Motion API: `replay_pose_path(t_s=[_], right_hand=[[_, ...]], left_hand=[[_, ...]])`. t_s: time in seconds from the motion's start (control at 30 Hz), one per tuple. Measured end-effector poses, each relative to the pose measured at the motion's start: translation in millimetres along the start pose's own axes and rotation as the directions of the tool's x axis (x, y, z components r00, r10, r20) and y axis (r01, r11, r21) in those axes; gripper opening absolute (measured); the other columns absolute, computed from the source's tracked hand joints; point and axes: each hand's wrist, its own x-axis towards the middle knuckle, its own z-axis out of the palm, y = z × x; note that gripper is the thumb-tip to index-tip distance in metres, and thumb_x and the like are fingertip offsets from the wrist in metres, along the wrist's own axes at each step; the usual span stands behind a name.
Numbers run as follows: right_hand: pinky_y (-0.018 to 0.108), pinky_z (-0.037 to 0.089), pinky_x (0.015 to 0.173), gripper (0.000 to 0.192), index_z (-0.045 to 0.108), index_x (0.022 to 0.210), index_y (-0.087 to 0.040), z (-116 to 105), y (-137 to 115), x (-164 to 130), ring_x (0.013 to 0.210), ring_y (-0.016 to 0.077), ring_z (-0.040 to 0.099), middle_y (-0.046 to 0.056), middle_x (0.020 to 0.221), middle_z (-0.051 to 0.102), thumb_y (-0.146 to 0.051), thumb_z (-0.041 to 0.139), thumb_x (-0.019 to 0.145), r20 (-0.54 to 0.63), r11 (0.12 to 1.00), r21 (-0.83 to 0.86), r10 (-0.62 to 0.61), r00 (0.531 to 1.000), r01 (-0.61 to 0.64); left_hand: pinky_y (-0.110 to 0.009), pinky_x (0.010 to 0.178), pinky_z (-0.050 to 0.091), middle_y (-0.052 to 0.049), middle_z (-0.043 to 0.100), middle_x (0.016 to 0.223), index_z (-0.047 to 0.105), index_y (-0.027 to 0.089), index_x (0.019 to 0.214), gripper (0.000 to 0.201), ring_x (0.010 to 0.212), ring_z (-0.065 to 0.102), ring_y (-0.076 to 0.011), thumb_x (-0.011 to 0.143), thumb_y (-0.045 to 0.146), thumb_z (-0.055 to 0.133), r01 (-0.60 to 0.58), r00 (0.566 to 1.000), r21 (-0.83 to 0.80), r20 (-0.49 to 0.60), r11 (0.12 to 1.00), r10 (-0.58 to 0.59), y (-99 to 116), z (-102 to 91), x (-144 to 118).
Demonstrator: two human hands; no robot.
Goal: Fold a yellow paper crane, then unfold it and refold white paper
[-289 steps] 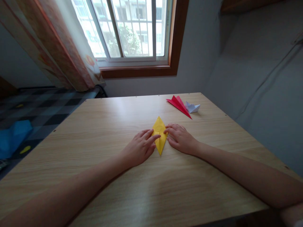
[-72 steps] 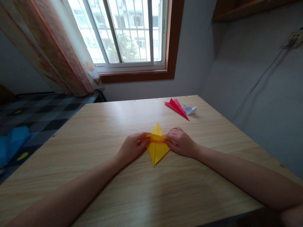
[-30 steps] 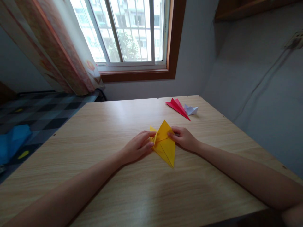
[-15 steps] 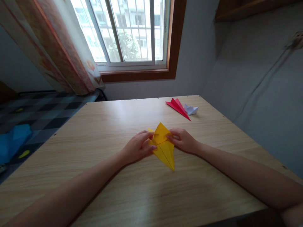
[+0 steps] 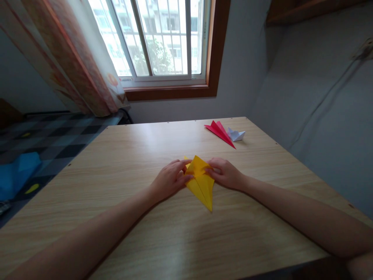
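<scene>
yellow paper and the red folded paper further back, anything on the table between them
No. In the head view, only bare wooden table lies between the yellow paper and the red folded paper.

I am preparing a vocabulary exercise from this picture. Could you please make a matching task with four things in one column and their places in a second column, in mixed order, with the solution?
Things:
1. yellow paper
2. red paper
3. white paper
4. curtain

Places:
A. left of the window
B. touching the red paper, on its right
C. between the left hand and right hand
D. on the far part of the table, lying flat

Pairs: 1-C, 2-D, 3-B, 4-A
</scene>
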Motion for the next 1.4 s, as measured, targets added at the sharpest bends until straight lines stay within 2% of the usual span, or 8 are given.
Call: replay_pose_path(t_s=[0.33, 0.5, 0.63, 0.87, 0.97, 1.07, 1.23, 1.4], right_hand=[[0.027, 0.041, 0.066, 0.021, 0.062, 0.079, -0.018, -1, 0, 0, 0.069, 0.0158, 0.055, 0.002, 0.074, 0.064, -0.025, 0.05, 0.094, 0.005, 0.992, 0.089, 0.094, 0.996, -0.094], [0.027, 0.043, 0.068, 0.023, 0.066, 0.088, -0.017, 0, 2, 0, 0.075, 0.0168, 0.059, 0.003, 0.083, 0.068, -0.03, 0.049, 0.096, 0.025, 0.971, 0.192, 0.141, 0.99, -0.143], [0.027, 0.043, 0.065, 0.025, 0.066, 0.087, -0.017, 1, 4, -1, 0.074, 0.017, 0.059, 0.003, 0.082, 0.067, -0.033, 0.05, 0.096, 0.037, 0.951, 0.244, 0.185, 0.982, -0.189], [0.027, 0.04, 0.062, 0.025, 0.067, 0.089, -0.017, 2, 7, -1, 0.07, 0.0161, 0.056, 0.003, 0.081, 0.066, -0.034, 0.05, 0.095, 0.045, 0.942, 0.251, 0.217, 0.975, -0.221], [0.027, 0.039, 0.061, 0.025, 0.066, 0.085, -0.017, 1, 8, 0, 0.069, 0.016, 0.054, 0.002, 0.078, 0.065, -0.034, 0.05, 0.095, 0.025, 0.944, 0.237, 0.232, 0.972, -0.231], [0.027, 0.039, 0.062, 0.026, 0.065, 0.081, -0.017, -1, 9, 1, 0.07, 0.0168, 0.054, 0.002, 0.076, 0.063, -0.034, 0.05, 0.094, -0.003, 0.947, 0.217, 0.244, 0.97, -0.238], [0.028, 0.04, 0.065, 0.024, 0.067, 0.087, -0.017, -1, 11, 1, 0.075, 0.0179, 0.057, 0.003, 0.083, 0.066, -0.032, 0.05, 0.094, 0.003, 0.942, 0.237, 0.243, 0.97, -0.237], [0.027, 0.041, 0.064, 0.023, 0.066, 0.086, -0.017, 0, 11, 1, 0.074, 0.0174, 0.056, 0.003, 0.082, 0.066, -0.032, 0.051, 0.093, 0.015, 0.937, 0.264, 0.232, 0.973, -0.228]], left_hand=[[-0.038, 0.084, 0.052, -0.011, 0.067, 0.104, 0.058, 0.015, 0.113, 0.026, 0.096, 0.062, -0.0241, 0.097, 0.032, 0.046, -0.07, 0.997, 0.059, 0.038, 0.996, 0.068, -1, 2.8, -1], [-0.039, 0.087, 0.052, -0.012, 0.067, 0.11, 0.054, 0.015, 0.124, 0.032, 0.1, 0.062, -0.0242, 0.097, 0.032, 0.045, -0.067, 0.998, 0.04, 0.016, 0.997, 0.066, -2, 3.5, -1], [-0.038, 0.086, 0.052, -0.011, 0.068, 0.107, 0.051, 0.014, 0.13, 0.037, 0.097, 0.063, -0.0229, 0.098, 0.031, 0.043, -0.076, 0.997, -0.007, -0.02, 0.997, 0.076, -3, 3.7, -2], [-0.036, 0.082, 0.052, -0.008, 0.067, 0.101, 0.037, 0.016, 0.144, 0.05, 0.086, 0.064, -0.019, 0.098, 0.032, 0.043, -0.087, 0.995, -0.076, -0.045, 0.993, 0.084, -2, 2.8, -4], [-0.036, 0.085, 0.051, -0.009, 0.067, 0.103, 0.033, 0.016, 0.147, 0.052, 0.089, 0.064, -0.0192, 0.098, 0.031, 0.042, -0.095, 0.994, -0.086, -0.058, 0.992, 0.09, -3, 3.1, -6], [-0.037, 0.088, 0.051, -0.011, 0.066, 0.107, 0.033, 0.017, 0.148, 0.05, 0.094, 0.063, -0.0198, 0.1, 0.033, 0.039, -0.121, 0.991, -0.092, -0.07, 0.988, 0.114, -4, 3.4, -8], [-0.038, 0.088, 0.051, -0.01, 0.065, 0.11, 0.037, 0.021, 0.146, 0.05, 0.097, 0.062, -0.0212, 0.099, 0.036, 0.043, -0.173, 0.983, -0.096, -0.078, 0.98, 0.166, -5, 2.9, -7], [-0.041, 0.088, 0.051, -0.01, 0.065, 0.109, 0.04, 0.023, 0.145, 0.052, 0.099, 0.062, -0.0234, 0.095, 0.033, 0.051, -0.161, 0.986, -0.092, -0.065, 0.983, 0.156, -4, 3.0, -6]])
